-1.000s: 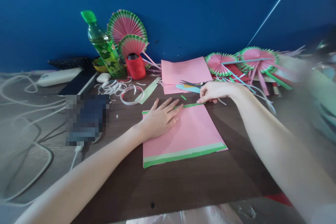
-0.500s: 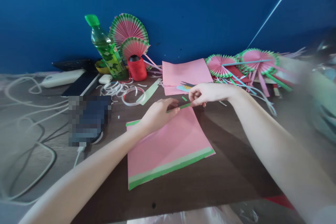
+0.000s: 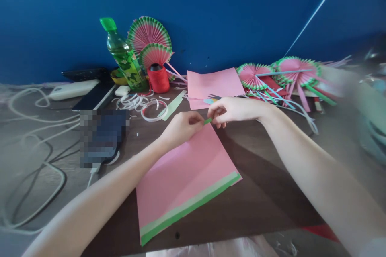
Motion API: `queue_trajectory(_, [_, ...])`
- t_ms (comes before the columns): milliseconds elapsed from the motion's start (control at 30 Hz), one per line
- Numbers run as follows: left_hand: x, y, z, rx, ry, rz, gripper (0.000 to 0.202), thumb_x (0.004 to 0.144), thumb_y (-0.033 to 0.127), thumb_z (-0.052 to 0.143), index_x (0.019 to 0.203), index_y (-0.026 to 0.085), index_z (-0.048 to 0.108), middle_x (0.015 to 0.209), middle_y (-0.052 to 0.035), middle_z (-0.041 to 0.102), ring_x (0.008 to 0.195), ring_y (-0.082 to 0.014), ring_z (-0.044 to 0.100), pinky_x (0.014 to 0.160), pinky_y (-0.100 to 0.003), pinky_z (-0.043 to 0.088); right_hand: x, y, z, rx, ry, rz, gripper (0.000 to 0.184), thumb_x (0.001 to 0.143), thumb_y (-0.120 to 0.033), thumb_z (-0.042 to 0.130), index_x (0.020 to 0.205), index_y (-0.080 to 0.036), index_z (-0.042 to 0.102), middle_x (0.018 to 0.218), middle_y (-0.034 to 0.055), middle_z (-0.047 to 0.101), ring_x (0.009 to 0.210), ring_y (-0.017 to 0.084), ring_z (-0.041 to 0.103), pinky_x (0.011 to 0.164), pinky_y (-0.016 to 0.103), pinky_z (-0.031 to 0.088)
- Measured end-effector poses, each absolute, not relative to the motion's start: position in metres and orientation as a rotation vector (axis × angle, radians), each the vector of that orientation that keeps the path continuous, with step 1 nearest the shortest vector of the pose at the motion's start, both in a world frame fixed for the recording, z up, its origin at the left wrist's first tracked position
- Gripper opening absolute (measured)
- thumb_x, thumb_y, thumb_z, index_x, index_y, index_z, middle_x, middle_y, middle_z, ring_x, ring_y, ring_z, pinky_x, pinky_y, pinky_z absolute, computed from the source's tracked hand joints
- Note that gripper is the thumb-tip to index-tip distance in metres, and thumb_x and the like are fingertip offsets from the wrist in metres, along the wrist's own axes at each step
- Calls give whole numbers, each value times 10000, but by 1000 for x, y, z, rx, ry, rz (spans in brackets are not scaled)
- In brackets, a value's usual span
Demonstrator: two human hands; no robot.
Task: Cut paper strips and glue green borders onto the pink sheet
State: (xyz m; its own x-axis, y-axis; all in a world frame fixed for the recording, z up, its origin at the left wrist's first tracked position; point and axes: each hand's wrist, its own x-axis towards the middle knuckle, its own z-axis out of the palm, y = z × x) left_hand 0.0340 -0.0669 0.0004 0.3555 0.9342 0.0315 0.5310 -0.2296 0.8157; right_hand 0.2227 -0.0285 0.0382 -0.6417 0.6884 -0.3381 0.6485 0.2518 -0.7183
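A pink paper sheet (image 3: 183,176) with a green band along its near edge lies tilted on the dark table (image 3: 265,200). My left hand (image 3: 180,127) pinches the sheet's far edge, fingers closed on a green strip (image 3: 207,121) there. My right hand (image 3: 232,109) pinches the same green strip from the right, fingertips almost touching the left ones. Scissors (image 3: 214,97) lie just behind my right hand on a second pink sheet (image 3: 214,82).
Folded pink-and-green paper fans (image 3: 149,36) lean on the blue wall, more fans (image 3: 280,72) lie at the right. A green bottle (image 3: 123,54), red thread spool (image 3: 158,78), tape ring (image 3: 153,109), paper scraps, cables (image 3: 33,128) and a blurred dark object (image 3: 102,132) fill the left.
My left hand went from lying flat on the sheet to pinching its far green strip. My right hand moved left to meet it. The sheet slid and rotated toward me on the left.
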Motion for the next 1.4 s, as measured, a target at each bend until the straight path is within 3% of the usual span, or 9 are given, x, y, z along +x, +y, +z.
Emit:
queue_trajectory(200, [34, -69, 2, 1863, 1290, 673, 117, 718, 253, 502, 693, 167, 577, 598, 20, 549, 496, -86, 441, 470, -211, 339, 218, -34, 44, -1237, -2514, 1346, 112, 715, -160, 497, 745, -164, 605, 750, 36, 681, 643, 128, 610, 600, 241, 466])
queue_trajectory(600, [34, -68, 5, 1933, 1164, 729, 162, 751, 242, 458, 622, 158, 513, 585, 38, 430, 553, -80, 344, 515, -208, 275, 210, -41, 44, -1276, -2552, 1041, 92, 688, -193, 509, 672, -180, 599, 622, -5, 646, 595, 123, 595, 558, 225, 412])
queue_trajectory(900, [29, -61, 4, 1759, 1121, 775, 178, 744, 312, 497, 675, 154, 541, 622, 32, 454, 559, -77, 369, 511, -202, 289, 206, -42, 40, -1091, -2516, 790, 105, 681, -204, 504, 618, -160, 576, 562, -31, 527, 537, 81, 455, 543, 221, 314])
queue_trajectory(1100, [28, -62, 7, 1611, 1142, 763, 186, 743, 336, 517, 672, 166, 544, 571, 43, 421, 528, -75, 346, 494, -203, 275, 207, -39, 36, -1041, -2480, 841, 153, 724, -248, 504, 642, -155, 594, 599, -18, 565, 543, 82, 461, 547, 228, 305])
queue_trajectory(1400, [26, -58, 3, 1614, 1113, 813, 151, 719, 298, 544, 664, 157, 559, 608, 44, 481, 571, -74, 406, 545, -205, 307, 206, -42, 35, -1058, -2449, 751, 135, 717, -222, 510, 643, -156, 602, 579, -18, 544, 545, 87, 444, 547, 232, 308])
